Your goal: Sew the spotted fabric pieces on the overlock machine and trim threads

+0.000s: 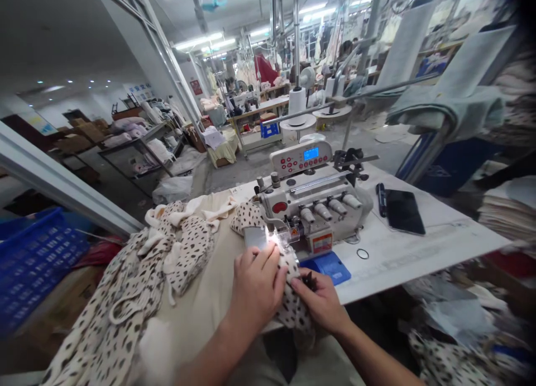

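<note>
My left hand [256, 285] lies on a piece of cream, dark-spotted fabric [288, 308], fingers curled and pressing it down just in front of the lit needle area of the overlock sewing machine [314, 204]. My right hand [320, 302] pinches the same fabric from the right, at the table's front edge, with a small dark thing by its fingers. More of the spotted fabric [255, 213] comes out behind the machine's left side.
A heap of spotted garments [142, 280] covers the table's left and hangs off it. A dark phone [404, 211], a pen and a small ring [362, 253] lie on the white table [439, 235] to the right. A blue crate [33, 257] stands at left.
</note>
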The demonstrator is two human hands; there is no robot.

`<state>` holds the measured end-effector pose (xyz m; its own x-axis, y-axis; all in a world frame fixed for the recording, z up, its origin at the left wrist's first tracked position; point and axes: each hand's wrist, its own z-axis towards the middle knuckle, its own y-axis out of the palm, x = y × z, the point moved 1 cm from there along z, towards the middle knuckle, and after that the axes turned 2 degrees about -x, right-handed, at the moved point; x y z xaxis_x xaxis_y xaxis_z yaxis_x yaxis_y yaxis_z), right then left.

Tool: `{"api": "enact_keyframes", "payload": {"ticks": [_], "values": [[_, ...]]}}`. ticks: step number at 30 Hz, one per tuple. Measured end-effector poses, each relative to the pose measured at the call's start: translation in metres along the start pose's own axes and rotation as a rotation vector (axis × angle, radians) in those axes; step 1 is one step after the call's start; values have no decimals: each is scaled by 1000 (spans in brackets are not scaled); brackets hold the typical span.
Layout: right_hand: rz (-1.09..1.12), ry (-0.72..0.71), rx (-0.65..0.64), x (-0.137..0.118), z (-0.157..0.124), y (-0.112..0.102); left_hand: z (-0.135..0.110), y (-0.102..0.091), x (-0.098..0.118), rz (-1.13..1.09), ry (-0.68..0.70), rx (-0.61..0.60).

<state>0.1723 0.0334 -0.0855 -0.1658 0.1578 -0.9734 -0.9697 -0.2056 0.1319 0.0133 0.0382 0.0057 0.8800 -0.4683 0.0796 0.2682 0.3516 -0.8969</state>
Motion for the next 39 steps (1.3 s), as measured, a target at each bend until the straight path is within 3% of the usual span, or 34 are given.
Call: {"api": "enact_keyframes", "payload": {"ticks": [9,14,17,21,28,34,39], "values": [[-38,-56,-28,-2,1,0,24,-4,-20,27,-22,-37],[-70,-172,-151,-8,4,-5,0,-3,1,-66,-77,147],[-44,-225,-221,-13,5,-11,-13,1,6,-100,-81,134],[20,-176,-351,-12,4,-16,-17,1,-3,-105,-58,99],[206,57,-69,9,4,-9,-20,-4,4,-176,-4,150],[274,89,-74,9,0,-9,-18,1,14,-190,5,76],[257,60,-55,10,-2,-12,-18,1,17,-206,31,138]]}}
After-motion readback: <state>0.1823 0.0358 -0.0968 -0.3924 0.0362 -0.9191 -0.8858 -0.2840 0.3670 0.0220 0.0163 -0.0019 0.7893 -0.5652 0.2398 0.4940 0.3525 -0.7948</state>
